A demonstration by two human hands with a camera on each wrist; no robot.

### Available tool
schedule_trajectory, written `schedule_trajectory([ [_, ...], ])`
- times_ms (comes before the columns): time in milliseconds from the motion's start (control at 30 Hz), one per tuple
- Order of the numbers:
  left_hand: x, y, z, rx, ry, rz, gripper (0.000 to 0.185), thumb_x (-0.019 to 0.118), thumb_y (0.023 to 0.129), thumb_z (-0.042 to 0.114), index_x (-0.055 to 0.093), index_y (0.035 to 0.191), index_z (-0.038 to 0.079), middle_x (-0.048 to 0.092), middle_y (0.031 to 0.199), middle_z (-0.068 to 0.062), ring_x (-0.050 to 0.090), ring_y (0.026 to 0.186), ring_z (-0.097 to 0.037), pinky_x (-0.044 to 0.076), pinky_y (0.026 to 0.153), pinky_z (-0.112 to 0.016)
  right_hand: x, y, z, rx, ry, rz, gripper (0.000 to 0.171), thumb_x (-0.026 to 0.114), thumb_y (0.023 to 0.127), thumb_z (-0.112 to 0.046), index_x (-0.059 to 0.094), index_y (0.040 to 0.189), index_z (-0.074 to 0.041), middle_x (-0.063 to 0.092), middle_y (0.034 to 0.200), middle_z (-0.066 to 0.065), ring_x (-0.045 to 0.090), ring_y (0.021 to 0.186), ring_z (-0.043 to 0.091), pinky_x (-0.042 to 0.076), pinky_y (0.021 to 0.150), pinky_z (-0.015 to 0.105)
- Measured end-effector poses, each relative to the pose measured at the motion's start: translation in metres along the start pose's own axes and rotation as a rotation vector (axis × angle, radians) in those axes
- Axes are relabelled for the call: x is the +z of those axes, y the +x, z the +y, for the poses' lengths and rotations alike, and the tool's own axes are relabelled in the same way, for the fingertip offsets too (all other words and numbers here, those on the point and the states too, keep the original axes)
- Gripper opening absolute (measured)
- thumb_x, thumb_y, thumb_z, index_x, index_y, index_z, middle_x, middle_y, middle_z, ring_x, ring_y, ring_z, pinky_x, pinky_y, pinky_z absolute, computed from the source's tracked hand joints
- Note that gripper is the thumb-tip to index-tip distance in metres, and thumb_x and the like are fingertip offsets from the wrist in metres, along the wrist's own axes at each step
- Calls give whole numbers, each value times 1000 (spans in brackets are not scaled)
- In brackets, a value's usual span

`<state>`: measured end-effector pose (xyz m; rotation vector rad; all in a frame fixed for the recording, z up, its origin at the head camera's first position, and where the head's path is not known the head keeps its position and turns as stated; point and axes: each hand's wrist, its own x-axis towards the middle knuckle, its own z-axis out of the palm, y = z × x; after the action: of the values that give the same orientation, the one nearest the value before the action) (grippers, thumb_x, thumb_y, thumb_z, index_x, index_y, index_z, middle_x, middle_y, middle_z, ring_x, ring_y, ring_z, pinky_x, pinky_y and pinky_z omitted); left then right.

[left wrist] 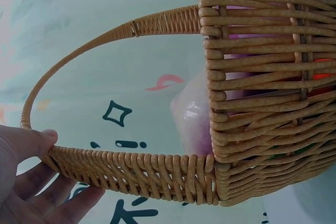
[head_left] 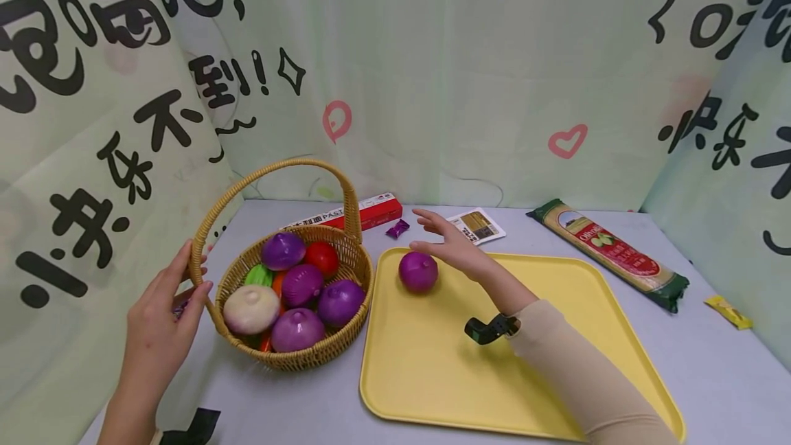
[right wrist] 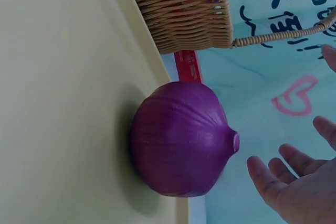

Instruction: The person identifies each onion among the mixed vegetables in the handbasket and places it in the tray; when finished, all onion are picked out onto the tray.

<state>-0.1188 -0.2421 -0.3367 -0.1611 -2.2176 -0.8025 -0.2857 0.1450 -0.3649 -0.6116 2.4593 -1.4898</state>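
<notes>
A purple onion lies at the far left corner of the yellow tray. My right hand hovers just beyond it with fingers spread and straight, not touching it. To the tray's left stands a wicker basket with a hoop handle. It holds several purple onions, a white onion, a tomato and a green vegetable. My left hand holds the basket's left rim at the handle's base, thumb on top and fingers underneath.
Behind the basket lie a red pasta box, a purple candy and a small printed card. A long spaghetti pack lies right of the tray, with a yellow wrapper farther right. Printed cloth walls enclose the grey table.
</notes>
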Motion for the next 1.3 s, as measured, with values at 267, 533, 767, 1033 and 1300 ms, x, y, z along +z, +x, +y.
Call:
schedule_trajectory([
  [267, 0, 0, 0, -17, 10, -7, 78, 68, 78, -10, 40, 144, 21, 62, 111, -23, 31, 100, 29, 32, 76, 9, 7, 4, -11, -39, 8, -25, 67, 62, 91, -28, 28, 148, -24, 28, 154, 14, 25, 142, 35, 29, 112, 59],
  [533, 1, 0, 0, -8, 2, -2, 78, 67, 78, -11, 40, 144, 20, 62, 110, -24, 33, 101, 30, 32, 77, 9, 16, 7, -24, -71, 5, -58, 67, 62, 90, -26, 29, 148, -21, 30, 153, 14, 26, 142, 32, 29, 113, 57],
  [767, 1, 0, -2, -10, -2, -6, 79, 67, 78, -11, 39, 145, 21, 62, 110, -24, 33, 101, 29, 32, 77, 9, 23, 10, -36, -83, -2, -67, 65, 63, 90, -28, 31, 147, -27, 34, 152, 7, 29, 141, 28, 36, 111, 49],
  [1033, 1, 0, -2, -15, 2, -11, 78, 67, 79, -10, 39, 145, 22, 62, 111, -23, 33, 100, 29, 32, 77, 9, 32, 11, -50, -122, 7, -107, 69, 65, 88, -29, 30, 148, -25, 36, 149, 7, 36, 137, 28, 38, 111, 45],
  [1300, 0, 0, -1, -15, 4, -8, 78, 67, 79, -10, 40, 144, 20, 62, 110, -24, 33, 100, 30, 32, 76, 9, 44, 11, -63, -159, 17, -137, 70, 65, 89, -24, 28, 148, -26, 31, 153, 6, 40, 135, 29, 44, 106, 43],
])
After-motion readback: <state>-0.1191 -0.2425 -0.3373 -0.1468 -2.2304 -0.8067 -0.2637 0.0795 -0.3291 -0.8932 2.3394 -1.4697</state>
